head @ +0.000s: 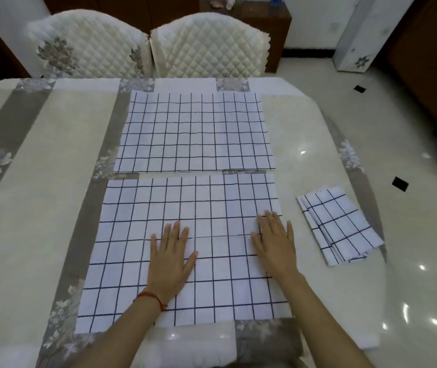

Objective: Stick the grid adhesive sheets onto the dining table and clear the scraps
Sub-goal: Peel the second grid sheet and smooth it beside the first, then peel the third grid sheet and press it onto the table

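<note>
A head-worn camera looks down on a dining table [39, 160] covered with a cream cloth crossed by grey floral bands. Two large white sheets with dark grid lines lie flat on it, one behind the other. The far sheet [193, 132] sits in the middle of the table, towards the far edge. The near sheet [132, 248] lies just in front of it, with a thin strip of cloth showing between them.

Both hands rest palm down on the near sheet, fingers straight and slightly spread, holding nothing. The left hand [171, 264] presses near the sheet's centre, with a red string bracelet [149, 297] at the wrist. The right hand [275, 244] presses close to the sheet's right edge. The hands are apart, with several grid squares between them.

To the right, near the table's rounded edge, a small stack of folded grid pieces [340, 225] lies at an angle, apart from the large sheets.

Beyond the table, two chairs [143, 46] with quilted cream covers stand side by side against its far edge. A glossy pale floor [411, 261] shows on the right.
</note>
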The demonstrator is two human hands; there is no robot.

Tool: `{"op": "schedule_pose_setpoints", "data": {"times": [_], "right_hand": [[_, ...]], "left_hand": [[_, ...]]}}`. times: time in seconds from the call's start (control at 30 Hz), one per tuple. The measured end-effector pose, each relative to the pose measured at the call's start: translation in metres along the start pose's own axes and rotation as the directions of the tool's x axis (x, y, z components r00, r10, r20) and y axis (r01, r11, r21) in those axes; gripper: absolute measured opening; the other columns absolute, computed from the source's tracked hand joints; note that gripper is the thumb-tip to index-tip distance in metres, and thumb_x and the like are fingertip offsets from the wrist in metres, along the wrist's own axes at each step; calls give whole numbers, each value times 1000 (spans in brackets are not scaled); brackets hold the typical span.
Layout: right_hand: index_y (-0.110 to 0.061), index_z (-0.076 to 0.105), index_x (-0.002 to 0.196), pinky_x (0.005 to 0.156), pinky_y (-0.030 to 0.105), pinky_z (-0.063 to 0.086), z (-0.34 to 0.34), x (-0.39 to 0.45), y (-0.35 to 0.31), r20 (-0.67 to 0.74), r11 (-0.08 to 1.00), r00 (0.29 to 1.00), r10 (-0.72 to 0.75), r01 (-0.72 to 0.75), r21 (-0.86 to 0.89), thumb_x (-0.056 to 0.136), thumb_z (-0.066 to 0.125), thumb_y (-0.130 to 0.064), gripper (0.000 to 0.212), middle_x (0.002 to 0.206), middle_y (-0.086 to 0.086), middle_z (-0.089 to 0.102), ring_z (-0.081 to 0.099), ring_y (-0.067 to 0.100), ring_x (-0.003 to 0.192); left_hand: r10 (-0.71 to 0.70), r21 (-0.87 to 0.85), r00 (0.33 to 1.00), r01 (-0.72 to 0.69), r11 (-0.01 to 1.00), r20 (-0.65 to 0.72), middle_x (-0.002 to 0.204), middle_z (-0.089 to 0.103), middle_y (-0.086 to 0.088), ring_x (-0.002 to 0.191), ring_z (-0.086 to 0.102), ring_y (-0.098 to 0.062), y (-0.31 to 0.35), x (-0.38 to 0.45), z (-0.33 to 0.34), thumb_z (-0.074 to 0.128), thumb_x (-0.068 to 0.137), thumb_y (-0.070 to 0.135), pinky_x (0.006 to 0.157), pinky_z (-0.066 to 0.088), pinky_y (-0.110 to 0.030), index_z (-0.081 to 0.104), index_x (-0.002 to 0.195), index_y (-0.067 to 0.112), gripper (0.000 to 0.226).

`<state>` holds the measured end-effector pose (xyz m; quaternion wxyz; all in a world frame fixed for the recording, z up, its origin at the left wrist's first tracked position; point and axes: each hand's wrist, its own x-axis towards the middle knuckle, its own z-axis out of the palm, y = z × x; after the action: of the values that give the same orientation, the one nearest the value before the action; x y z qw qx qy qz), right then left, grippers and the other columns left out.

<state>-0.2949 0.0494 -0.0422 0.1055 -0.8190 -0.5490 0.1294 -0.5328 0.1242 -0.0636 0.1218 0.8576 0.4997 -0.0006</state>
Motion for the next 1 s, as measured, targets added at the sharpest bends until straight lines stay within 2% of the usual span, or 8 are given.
{"op": "schedule_pose_setpoints", "data": {"times": [0.13,0.4,0.5,0.63,0.77,0.83,0.9,1.0], "right_hand": [[-14,45,135,117,34,-3,-35,-18,42,-186,986,974,129,-107,126,96,42,-30,41,147,7,39,25,21,142],[-6,61,117,111,40,25,-73,-33,157,-220,914,911,350,-280,294,90,56,-17,29,132,14,54,44,29,126],[-6,63,113,108,45,30,-74,-36,178,-143,931,950,276,-228,284,87,60,-19,29,128,12,57,48,29,123],[-17,56,122,107,32,15,-64,-38,179,-43,981,986,161,-155,119,83,58,-44,47,142,3,42,32,20,136],[-12,48,128,109,35,26,-60,-33,174,66,992,990,124,-122,-29,89,49,-41,49,149,12,30,23,24,140],[-4,65,102,96,33,45,-67,-31,170,30,993,996,85,-82,-83,76,67,-27,35,131,22,52,48,31,125],[-3,68,62,65,29,57,-75,-34,169,-60,996,998,-5,0,-85,51,81,-13,19,86,20,71,70,31,83],[-10,60,48,46,22,48,-92,-35,168,-213,994,971,-106,99,-43,65,53,-12,18,51,5,60,63,21,51]], "left_hand": [[-11,-74,995,3,997,-98,131,56,-21,122,51,-40,22,-6,-14,5,96,48,101,35,-58,56,124,1,74],[80,-330,960,-170,928,-267,86,70,-14,79,67,-29,167,10,-14,51,85,18,74,54,-30,70,88,2,25],[7,-490,982,-100,866,-188,95,66,-10,91,60,-23,227,15,-1,58,88,13,79,44,-24,68,97,6,15],[-102,-621,994,62,782,-29,98,67,-5,91,58,-17,281,20,11,54,91,18,82,46,-25,66,100,10,17],[-173,-667,978,205,716,115,102,69,-3,94,62,-16,304,18,15,55,89,16,85,48,-25,67,100,11,17],[-211,-675,967,250,694,142,101,70,-2,93,62,-15,307,17,16,55,88,15,81,45,-20,68,98,11,17],[-250,-693,956,286,662,156,95,70,0,87,61,-12,310,17,13,55,88,14,72,42,-12,68,94,11,15],[-307,-768,928,353,534,213,79,67,4,77,61,-14,319,20,4,53,90,20,67,45,-9,65,76,19,18]]}}
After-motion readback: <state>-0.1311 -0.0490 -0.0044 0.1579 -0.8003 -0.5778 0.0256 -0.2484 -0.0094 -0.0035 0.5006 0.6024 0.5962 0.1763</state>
